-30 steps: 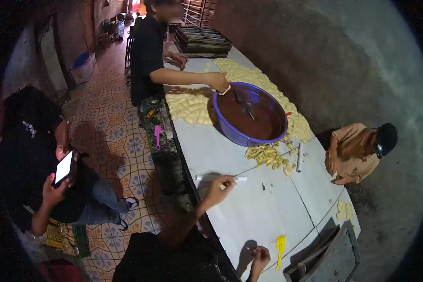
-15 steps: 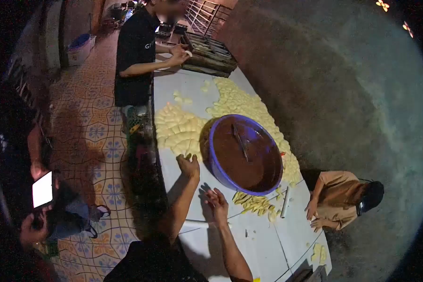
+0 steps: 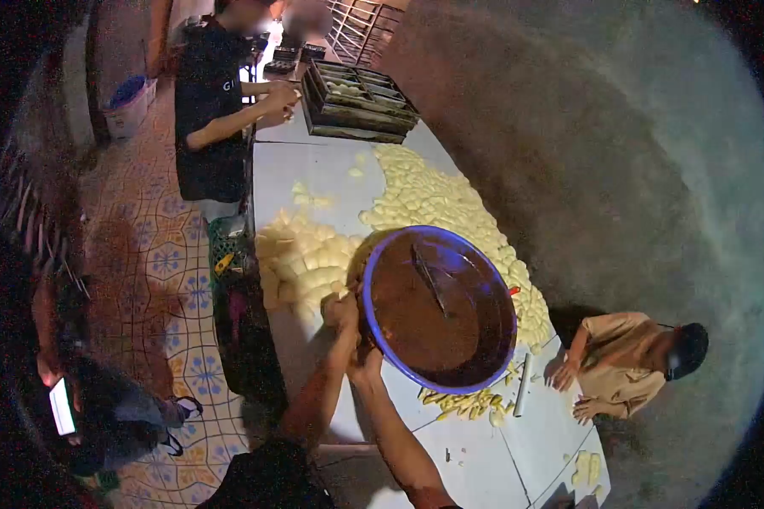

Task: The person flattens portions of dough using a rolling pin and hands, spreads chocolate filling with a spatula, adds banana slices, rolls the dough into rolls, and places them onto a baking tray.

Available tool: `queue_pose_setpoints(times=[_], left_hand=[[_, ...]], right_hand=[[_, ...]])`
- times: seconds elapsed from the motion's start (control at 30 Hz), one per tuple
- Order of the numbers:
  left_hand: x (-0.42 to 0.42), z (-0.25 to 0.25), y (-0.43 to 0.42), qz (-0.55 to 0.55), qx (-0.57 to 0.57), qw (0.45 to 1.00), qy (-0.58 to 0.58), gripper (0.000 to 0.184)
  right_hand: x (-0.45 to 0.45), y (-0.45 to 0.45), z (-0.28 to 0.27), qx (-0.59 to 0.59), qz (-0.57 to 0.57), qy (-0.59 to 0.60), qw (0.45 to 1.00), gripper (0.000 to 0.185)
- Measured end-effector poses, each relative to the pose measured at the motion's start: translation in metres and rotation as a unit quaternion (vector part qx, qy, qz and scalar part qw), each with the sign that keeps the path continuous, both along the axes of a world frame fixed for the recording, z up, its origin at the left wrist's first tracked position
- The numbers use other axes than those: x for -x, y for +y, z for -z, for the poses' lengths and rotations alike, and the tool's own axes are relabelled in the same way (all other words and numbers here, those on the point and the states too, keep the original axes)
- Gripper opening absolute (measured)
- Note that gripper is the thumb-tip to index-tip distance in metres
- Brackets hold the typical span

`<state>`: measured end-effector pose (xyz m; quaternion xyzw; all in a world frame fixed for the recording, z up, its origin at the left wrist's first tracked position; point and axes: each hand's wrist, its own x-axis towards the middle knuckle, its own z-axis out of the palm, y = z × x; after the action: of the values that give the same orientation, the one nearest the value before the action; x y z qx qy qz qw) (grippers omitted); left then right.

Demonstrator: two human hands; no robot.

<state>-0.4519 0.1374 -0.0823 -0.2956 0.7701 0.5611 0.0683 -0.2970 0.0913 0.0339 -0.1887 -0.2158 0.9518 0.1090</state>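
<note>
My left hand point(image 3: 341, 314) is closed at the near edge of a heap of pale dough pieces point(image 3: 310, 259), with a small pale piece of dough point(image 3: 340, 293) showing at its fingertips. Close beside it, my right hand point(image 3: 367, 363) is by the left side of a large purple-blue basin point(image 3: 373, 339); its fingers are in shadow and hard to make out. The basin holds a thick brown filling point(image 3: 424, 322), with a dark, flat stick-like tool point(image 3: 430, 280) lying in it.
More dough pieces point(image 3: 433, 195) spread behind the basin. Flattened strips point(image 3: 467, 403) and a white rolling pin point(image 3: 524, 386) lie in front. Stacked dark trays point(image 3: 356, 102) stand at the far end. People are at the far left, the right side, and holding a phone point(image 3: 61, 407).
My hands have come together beside the basin, the left closing and the right moving up and left. The view has shifted. The far co-worker's hands have drawn away from the trays.
</note>
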Motion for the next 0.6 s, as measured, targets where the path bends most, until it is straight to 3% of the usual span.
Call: queue_pose_setpoints(times=[0.03, 0.13, 0.17, 0.2, 0.27, 0.3, 0.33, 0.37, 0.43, 0.5, 0.53, 0.57, 0.6], left_hand=[[-0.036, -0.046, -0.038, -0.035, 0.133, 0.932, 0.335, 0.031], [-0.048, -0.067, -0.069, 0.078, -0.152, 0.923, 0.344, 0.027], [-0.055, -0.089, -0.075, 0.079, -0.304, 0.912, 0.265, 0.028], [-0.062, -0.111, -0.081, 0.051, -0.437, 0.882, 0.171, 0.029], [-0.047, -0.068, -0.075, -0.016, -0.617, 0.780, 0.108, 0.032], [-0.045, -0.066, -0.087, 0.050, -0.572, 0.793, 0.206, 0.039], [-0.042, -0.064, -0.100, 0.099, -0.522, 0.790, 0.305, 0.046], [-0.038, -0.030, -0.093, 0.087, -0.233, 0.828, 0.503, 0.050], [-0.032, 0.007, -0.096, 0.095, 0.023, 0.794, 0.600, 0.055], [-0.033, 0.033, -0.107, 0.147, -0.109, 0.839, 0.512, 0.056], [-0.044, 0.007, -0.118, 0.183, -0.327, 0.819, 0.435, 0.053], [-0.055, -0.023, -0.129, 0.142, -0.599, 0.725, 0.310, 0.050], [-0.066, -0.052, -0.140, 0.058, -0.751, 0.633, 0.177, 0.047]], right_hand=[[0.002, 0.006, 0.011, 0.019, -0.014, 0.013, 1.000, 0.052], [0.017, 0.024, 0.064, 0.053, -0.012, 0.030, 0.998, 0.050], [0.021, 0.023, 0.071, 0.029, 0.017, -0.032, 0.999, 0.050], [0.020, 0.019, 0.060, 0.025, 0.033, -0.061, 0.997, 0.047], [0.023, 0.019, 0.048, 0.044, 0.015, -0.053, 0.998, 0.041], [0.029, 0.025, 0.056, 0.065, -0.020, -0.015, 0.998, 0.037], [0.033, 0.018, 0.046, 0.065, 0.002, -0.056, 0.996, 0.029], [0.036, 0.012, 0.036, 0.065, 0.023, -0.097, 0.993, 0.022], [0.042, 0.003, 0.031, 0.064, 0.060, -0.123, 0.988, 0.020], [0.049, 0.002, 0.032, 0.021, 0.071, -0.083, 0.994, 0.029], [0.056, -0.001, 0.027, 0.005, 0.073, -0.053, 0.996, 0.035], [0.065, -0.002, 0.019, -0.002, 0.079, -0.026, 0.997, 0.041], [0.074, -0.004, 0.013, 0.040, 0.070, 0.017, 0.997, 0.042]])
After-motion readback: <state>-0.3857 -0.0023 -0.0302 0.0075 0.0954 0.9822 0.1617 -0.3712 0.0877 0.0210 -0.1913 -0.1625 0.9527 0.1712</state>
